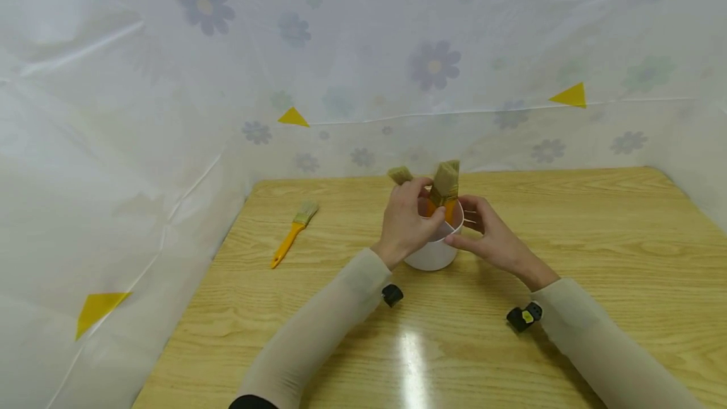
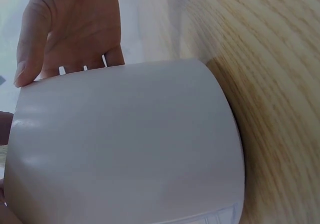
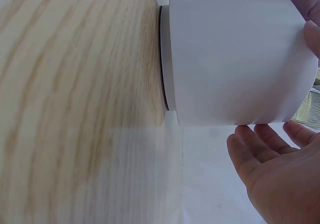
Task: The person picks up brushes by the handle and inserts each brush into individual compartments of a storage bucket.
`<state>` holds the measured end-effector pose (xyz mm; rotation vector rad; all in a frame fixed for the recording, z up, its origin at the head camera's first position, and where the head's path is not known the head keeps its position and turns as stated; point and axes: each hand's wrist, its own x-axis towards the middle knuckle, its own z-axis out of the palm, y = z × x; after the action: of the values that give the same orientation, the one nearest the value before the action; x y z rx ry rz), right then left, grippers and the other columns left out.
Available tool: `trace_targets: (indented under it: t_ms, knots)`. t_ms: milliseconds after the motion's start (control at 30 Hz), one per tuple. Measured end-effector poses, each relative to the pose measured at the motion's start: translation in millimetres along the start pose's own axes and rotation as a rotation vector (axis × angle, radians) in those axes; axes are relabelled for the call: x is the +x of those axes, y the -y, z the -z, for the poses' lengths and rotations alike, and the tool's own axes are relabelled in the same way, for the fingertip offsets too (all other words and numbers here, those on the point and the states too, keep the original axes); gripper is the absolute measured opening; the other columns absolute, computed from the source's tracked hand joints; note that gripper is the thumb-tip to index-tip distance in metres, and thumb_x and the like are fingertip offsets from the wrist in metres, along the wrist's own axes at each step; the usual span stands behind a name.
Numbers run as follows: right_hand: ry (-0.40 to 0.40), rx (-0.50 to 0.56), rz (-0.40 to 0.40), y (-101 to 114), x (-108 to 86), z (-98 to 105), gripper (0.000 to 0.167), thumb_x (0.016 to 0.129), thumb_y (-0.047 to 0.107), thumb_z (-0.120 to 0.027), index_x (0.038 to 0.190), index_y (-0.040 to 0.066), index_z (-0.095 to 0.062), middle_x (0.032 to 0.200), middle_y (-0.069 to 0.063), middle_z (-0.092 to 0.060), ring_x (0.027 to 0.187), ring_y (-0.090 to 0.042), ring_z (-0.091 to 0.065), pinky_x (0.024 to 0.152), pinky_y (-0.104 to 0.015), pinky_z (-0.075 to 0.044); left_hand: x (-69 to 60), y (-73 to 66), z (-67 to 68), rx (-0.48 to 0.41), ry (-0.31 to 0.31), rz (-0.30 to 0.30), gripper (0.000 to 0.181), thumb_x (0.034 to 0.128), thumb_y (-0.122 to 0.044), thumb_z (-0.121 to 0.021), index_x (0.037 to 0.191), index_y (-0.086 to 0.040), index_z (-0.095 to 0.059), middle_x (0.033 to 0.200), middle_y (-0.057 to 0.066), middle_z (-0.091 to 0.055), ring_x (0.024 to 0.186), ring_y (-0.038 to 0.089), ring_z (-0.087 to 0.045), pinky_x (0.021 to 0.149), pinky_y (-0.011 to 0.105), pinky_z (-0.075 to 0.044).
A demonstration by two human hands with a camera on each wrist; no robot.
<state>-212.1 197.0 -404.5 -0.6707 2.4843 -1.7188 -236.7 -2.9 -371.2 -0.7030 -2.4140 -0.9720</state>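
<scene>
A white round container (image 1: 430, 256) stands upright on the table, with several orange-handled paintbrushes (image 1: 445, 183) in it, bristles up. My left hand (image 1: 410, 218) is over its rim, thumb and fingers pinching a paintbrush; the handle's lower part is hidden inside. Another brush head (image 1: 400, 174) leans out behind that hand. My right hand (image 1: 493, 237) grips the container's right side, thumb in front near the rim and fingers behind. In the right wrist view, fingertips (image 3: 250, 141) touch the container's smooth wall (image 3: 240, 58). The left wrist view shows the same wall (image 2: 125, 144) close up.
A paintbrush with a yellow-orange handle (image 1: 288, 243) lies on the wooden table (image 1: 341, 358), left of the container. A flower-patterned sheet (image 1: 352, 68) hangs behind the table, with yellow triangles (image 1: 293, 117) on it. White sheeting (image 1: 142, 163) covers the left side.
</scene>
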Motion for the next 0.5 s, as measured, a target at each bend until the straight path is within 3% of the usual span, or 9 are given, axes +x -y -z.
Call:
trace_targets:
  t_ms: [233, 500]
  knots:
    - [0.003, -0.001, -0.007, -0.2, -0.1, 0.1, 0.077, 0.087, 0.023, -0.071, 0.148, 0.012, -0.024, 0.144, -0.012, -0.033, 0.132, -0.036, -0.034, 0.105, -0.059, -0.028, 0.6, 0.4, -0.5, -0.073, 0.024, 0.02, 0.039, 0.0821, -0.021, -0.07, 0.118, -0.009, -0.059, 0.107, 0.002, -0.064, 0.1, 0.022, -0.059, 0.087, 0.031, -0.046]
    - [0.009, 0.009, -0.012, -0.3, -0.7, 0.3, 0.077, 0.088, 0.023, -0.071, 0.148, 0.013, -0.024, 0.145, -0.012, -0.032, 0.133, -0.036, -0.034, 0.105, -0.06, -0.027, 0.6, 0.8, -1.0, -0.111, 0.038, 0.052, 0.039, 0.083, -0.021, -0.071, 0.118, -0.009, -0.06, 0.109, 0.002, -0.064, 0.103, 0.016, -0.059, 0.091, 0.028, -0.046]
